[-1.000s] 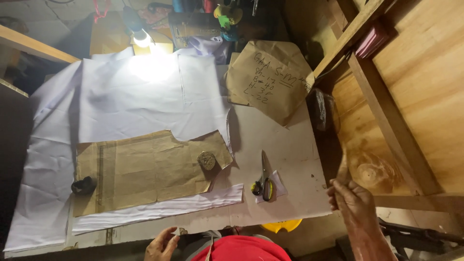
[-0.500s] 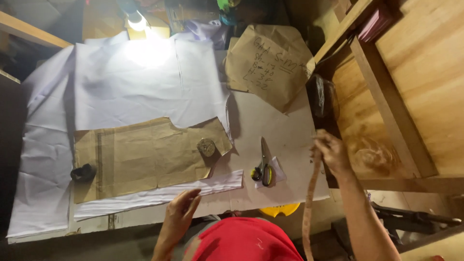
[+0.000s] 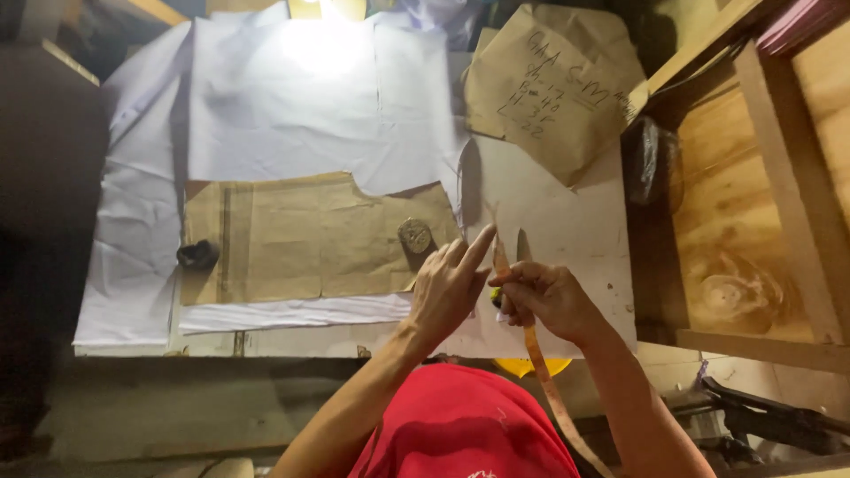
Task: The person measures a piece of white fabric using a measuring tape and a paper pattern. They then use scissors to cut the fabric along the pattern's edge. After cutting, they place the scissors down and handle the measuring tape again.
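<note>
Measuring tape [image 3: 531,341] pinched in right hand [image 3: 542,299] fingers, lower end cut off; left hand [image 3: 447,288] fingers open.

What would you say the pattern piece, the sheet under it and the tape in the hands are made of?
Pattern piece: matte brown paper, by its sharp creases. White sheet: probably thin cloth, smooth with soft folds; it could be paper. Measuring tape, held in the right hand: flexible orange strip, likely coated fabric or vinyl.

Worktable [image 3: 567,230], white cloth [image 3: 292,115], brown paper [image 3: 558,84]
</note>
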